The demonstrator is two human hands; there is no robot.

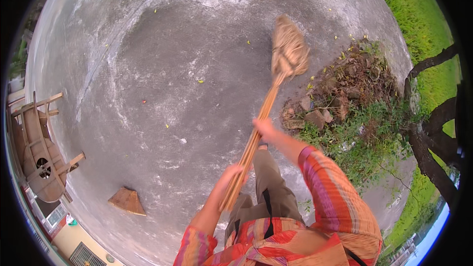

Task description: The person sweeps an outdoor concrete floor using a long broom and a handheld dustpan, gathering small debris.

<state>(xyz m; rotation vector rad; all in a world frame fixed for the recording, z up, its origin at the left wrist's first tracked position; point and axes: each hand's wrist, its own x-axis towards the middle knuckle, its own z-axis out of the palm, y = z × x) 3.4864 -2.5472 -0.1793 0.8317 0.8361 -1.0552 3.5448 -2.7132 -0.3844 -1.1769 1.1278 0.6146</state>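
Observation:
A long straw broom slants across the middle of the view, its handle (269,101) a bundle of thin stalks. My left hand (232,177) grips the handle near its lower end. Higher up, my right hand (266,129) is closed around the same bundle. The blurred, bushy broom head (290,48) is over the grey concrete ground (192,59), up and away from my feet. Whether its bristles touch the ground I cannot tell. Several small yellow-green leaves lie scattered about, one leaf (200,81) left of the handle.
Right of the broom lies a heap of dry plant debris (358,70) with broken bricks (314,118) and green weeds (343,147). A tree trunk (425,151) rises beyond, beside grass (402,7). At left are a woven dustpan-like basket (127,201) and a wooden machine (42,166) near a house wall.

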